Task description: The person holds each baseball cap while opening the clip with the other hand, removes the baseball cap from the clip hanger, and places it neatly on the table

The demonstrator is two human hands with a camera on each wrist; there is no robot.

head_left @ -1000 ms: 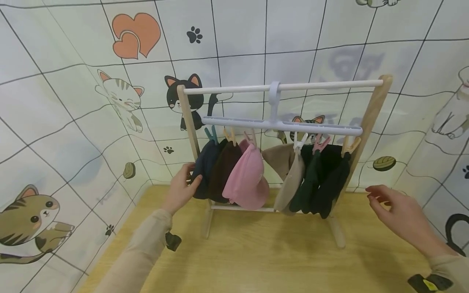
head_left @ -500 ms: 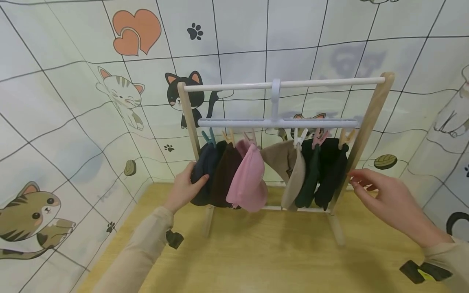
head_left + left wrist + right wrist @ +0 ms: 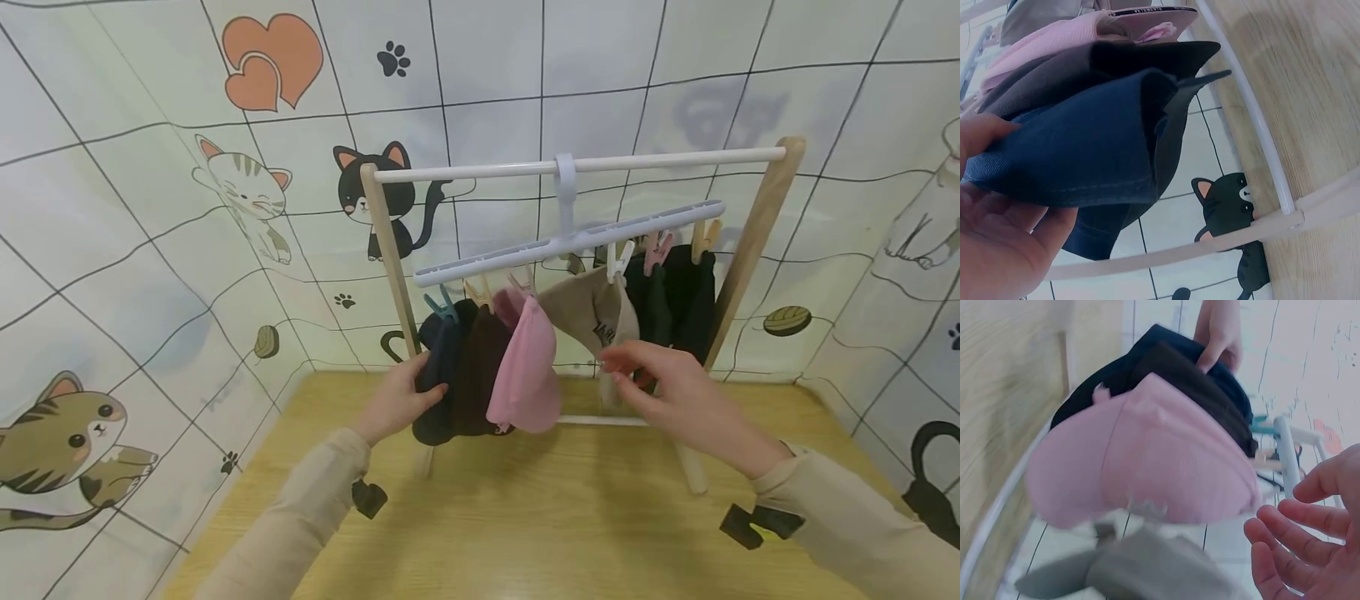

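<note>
My left hand [image 3: 397,402] grips the side of a navy cap [image 3: 438,421] at the left end of a hanger [image 3: 525,252]; the left wrist view shows thumb on one face, fingers on the other. Beside it hang a dark brown cap [image 3: 478,367], a pink cap [image 3: 1147,456] and a beige cap [image 3: 573,307]. Farther right are a dark green cap [image 3: 656,304] and a black cap [image 3: 692,287], partly hidden. My right hand [image 3: 675,396] overlaps the beige cap's lower part in the head view; its loosely bent fingers hold nothing in the right wrist view.
The hanger hooks over the white top bar [image 3: 480,171] of a rack with wooden side posts [image 3: 761,221], and tilts up to the right. Coloured clothespins [image 3: 442,304] hold the caps. The rack stands on a wooden table [image 3: 525,517] before a cat-print backdrop [image 3: 495,67].
My right hand has moved left from beside the rack to in front of the beige cap. The hanger's right end has risen and its left end dropped. My left hand has shifted slightly right.
</note>
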